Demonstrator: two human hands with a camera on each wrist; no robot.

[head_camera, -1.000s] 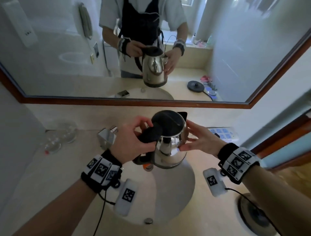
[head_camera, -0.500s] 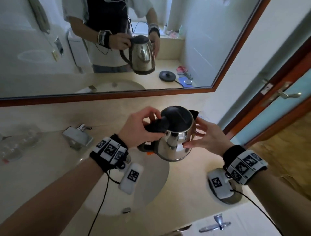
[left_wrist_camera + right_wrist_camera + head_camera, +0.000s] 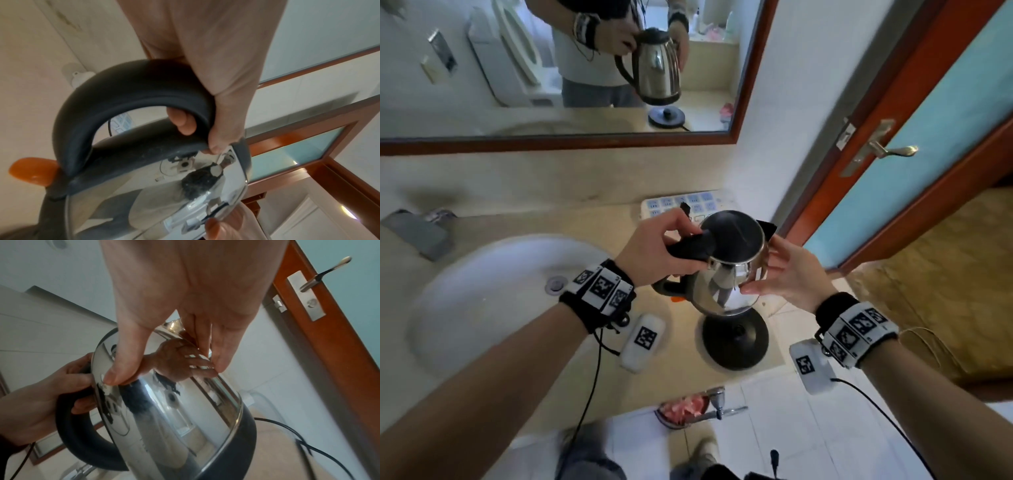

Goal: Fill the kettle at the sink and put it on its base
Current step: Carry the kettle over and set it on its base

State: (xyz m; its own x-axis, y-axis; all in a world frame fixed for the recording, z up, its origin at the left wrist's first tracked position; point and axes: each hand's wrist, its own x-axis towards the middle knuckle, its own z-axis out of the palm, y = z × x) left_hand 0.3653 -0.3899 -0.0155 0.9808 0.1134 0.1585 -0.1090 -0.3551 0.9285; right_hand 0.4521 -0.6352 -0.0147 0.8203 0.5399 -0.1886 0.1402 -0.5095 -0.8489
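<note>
The shiny steel kettle with the closed black lid (image 3: 729, 263) hangs in the air just above its round black base (image 3: 736, 337), which sits near the tabletop's (image 3: 592, 370) front edge, right of the white sink (image 3: 482, 294). The left hand (image 3: 657, 255) has its grip curled round the black handle (image 3: 131, 100), carrying the weight; the right hand (image 3: 786, 270) rests straight fingers on the steel wall, probably steadying it for seating. The lid hides any water.

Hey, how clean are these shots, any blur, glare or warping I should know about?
Head view: wide-angle bending of the mirror frame and door, with motion smear on the sink at left. Left wrist view: the kettle is near and soft, its steel mirroring the room. Right wrist view: warped reflections on the kettle, and a smeared cord.
</note>
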